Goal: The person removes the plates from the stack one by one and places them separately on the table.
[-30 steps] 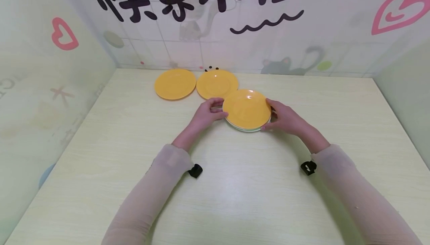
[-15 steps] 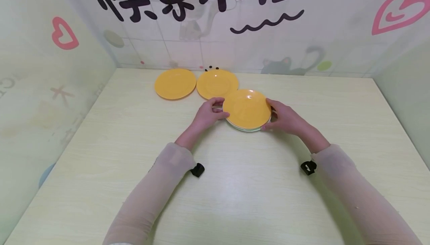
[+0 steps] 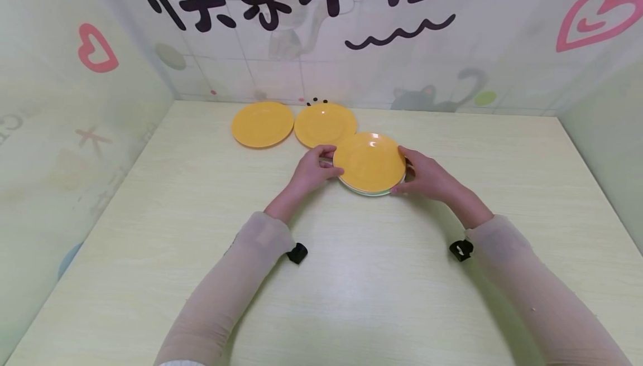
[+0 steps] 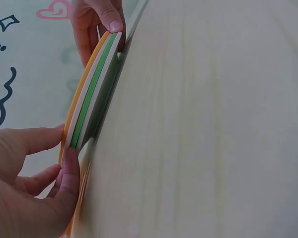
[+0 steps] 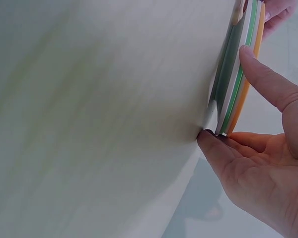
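Observation:
A stack of plates (image 3: 369,162) with an orange-yellow one on top is held between both hands. Its layered edges (image 4: 92,91) show orange, white and green in the left wrist view, and its dark underside sits close over the table. My left hand (image 3: 310,171) grips the left rim, thumb at the near side. On the opposite rim, my right hand (image 3: 427,176) holds the stack with its thumb (image 5: 260,74) across the edges and fingertips down by the tabletop. Behind the stack lies a yellow plate (image 3: 324,123), partly overlapped by it in the head view.
Another yellow plate (image 3: 262,125) lies to the left, beside the first one near the back wall (image 3: 392,76). Side walls (image 3: 60,148) stand left and right of the pale wooden table (image 3: 372,293). Each wrist wears a black device (image 3: 297,253).
My left forearm has shifted slightly to the right, its hand still on the rim. The stack, the right hand and the other plates look the same.

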The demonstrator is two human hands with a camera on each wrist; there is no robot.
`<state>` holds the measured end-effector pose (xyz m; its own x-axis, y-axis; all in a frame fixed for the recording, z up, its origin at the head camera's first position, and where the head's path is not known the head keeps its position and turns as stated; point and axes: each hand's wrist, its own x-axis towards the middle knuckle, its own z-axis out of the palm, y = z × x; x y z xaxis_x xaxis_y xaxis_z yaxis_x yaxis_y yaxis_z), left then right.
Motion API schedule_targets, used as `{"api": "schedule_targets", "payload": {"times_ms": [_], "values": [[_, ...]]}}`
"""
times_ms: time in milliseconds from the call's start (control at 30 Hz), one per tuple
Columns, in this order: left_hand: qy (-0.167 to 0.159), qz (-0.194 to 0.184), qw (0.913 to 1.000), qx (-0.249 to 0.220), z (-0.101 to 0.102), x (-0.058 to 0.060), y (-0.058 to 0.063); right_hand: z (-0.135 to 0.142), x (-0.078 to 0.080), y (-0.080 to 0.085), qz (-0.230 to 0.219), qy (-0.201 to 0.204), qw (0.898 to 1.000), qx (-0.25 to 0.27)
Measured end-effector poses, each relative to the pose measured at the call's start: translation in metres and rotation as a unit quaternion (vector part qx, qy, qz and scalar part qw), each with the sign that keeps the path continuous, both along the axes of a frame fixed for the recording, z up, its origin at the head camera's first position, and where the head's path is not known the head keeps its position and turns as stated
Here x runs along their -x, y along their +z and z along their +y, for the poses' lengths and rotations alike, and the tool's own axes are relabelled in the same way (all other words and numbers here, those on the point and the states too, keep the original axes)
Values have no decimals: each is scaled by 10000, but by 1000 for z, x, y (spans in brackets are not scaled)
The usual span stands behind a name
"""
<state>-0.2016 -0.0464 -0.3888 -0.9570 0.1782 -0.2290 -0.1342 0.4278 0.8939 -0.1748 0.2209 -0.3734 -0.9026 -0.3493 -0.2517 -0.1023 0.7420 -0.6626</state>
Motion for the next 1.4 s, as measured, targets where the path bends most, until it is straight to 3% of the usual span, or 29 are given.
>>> {"api": "schedule_targets", "payload": {"times_ms": [800,1167,1400], "values": [[152,-325,9992,-173,4,6,0,2,1,-1,10,-28,10000,-85],[96,-171,9997,131,6,2,2,1,2,-1,-24,-68,9999,-104],[66,-409,9986,333,7,5,8,1,1,-1,-35,-78,10000,-6]]}}
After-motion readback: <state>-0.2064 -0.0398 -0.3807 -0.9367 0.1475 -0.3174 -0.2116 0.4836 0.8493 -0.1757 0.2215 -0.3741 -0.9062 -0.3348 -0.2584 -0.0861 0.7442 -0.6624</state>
